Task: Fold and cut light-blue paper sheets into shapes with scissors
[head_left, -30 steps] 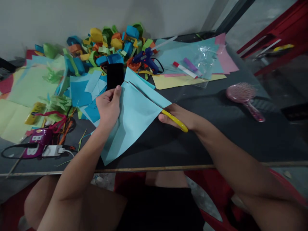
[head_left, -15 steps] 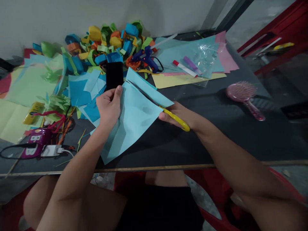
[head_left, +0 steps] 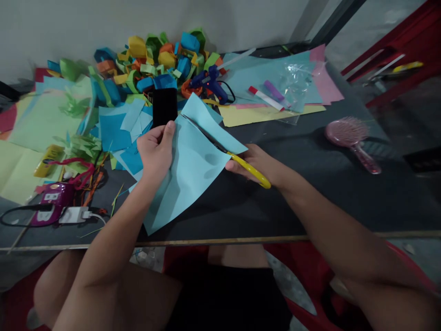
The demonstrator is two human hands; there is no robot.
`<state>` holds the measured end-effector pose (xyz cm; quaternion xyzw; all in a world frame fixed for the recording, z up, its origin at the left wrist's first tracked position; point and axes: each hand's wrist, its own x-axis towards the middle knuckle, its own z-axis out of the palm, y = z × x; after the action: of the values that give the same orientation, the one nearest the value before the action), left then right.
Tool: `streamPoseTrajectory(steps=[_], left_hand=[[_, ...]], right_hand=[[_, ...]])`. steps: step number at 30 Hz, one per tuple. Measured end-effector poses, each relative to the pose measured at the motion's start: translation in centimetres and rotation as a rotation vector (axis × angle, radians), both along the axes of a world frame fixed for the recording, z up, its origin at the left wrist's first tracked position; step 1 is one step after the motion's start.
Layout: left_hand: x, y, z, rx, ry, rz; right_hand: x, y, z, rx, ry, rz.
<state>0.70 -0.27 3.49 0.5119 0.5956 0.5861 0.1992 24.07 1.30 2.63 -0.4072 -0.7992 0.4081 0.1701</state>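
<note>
My left hand (head_left: 155, 152) pinches the upper left edge of a light blue paper sheet (head_left: 186, 174), thumb on top. My right hand (head_left: 257, 164) grips yellow-handled scissors (head_left: 251, 171); their dark blades run up and left through the sheet toward my left thumb. A cut strip of the same paper (head_left: 213, 124) lies on the far side of the blades. The sheet hangs over the dark tabletop (head_left: 310, 193) just in front of me.
A black phone (head_left: 164, 106) stands behind the paper. A heap of coloured paper scraps (head_left: 151, 64) and a blue glue gun (head_left: 210, 82) sit at the back, with glue sticks (head_left: 267, 98) on paper sheets. A pink hairbrush (head_left: 351, 140) lies right, a purple device (head_left: 53, 202) with cables left.
The scissor blades have advanced further up the sheet and the cut strip has separated and lifted a little. My left hand holds its place.
</note>
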Motion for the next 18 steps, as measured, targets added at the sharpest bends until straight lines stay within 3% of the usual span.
streamPoseTrajectory(steps=[7, 11, 15, 18], left_hand=[[-0.26, 0.15, -0.03, 0.007, 0.048, -0.015], [-0.54, 0.27, -0.25, 0.006, 0.042, -0.016], [-0.78, 0.46, -0.4, 0.002, 0.026, -0.002], [-0.87, 0.56, -0.4, 0.012, 0.035, -0.013]], right_hand=[[-0.46, -0.81, 1.07, -0.065, -0.079, -0.101], [-0.93, -0.51, 0.8, -0.13, -0.072, -0.11], [-0.59, -0.07, 0.37, -0.244, -0.038, -0.227], [-0.04, -0.04, 0.38, -0.329, 0.075, -0.127]])
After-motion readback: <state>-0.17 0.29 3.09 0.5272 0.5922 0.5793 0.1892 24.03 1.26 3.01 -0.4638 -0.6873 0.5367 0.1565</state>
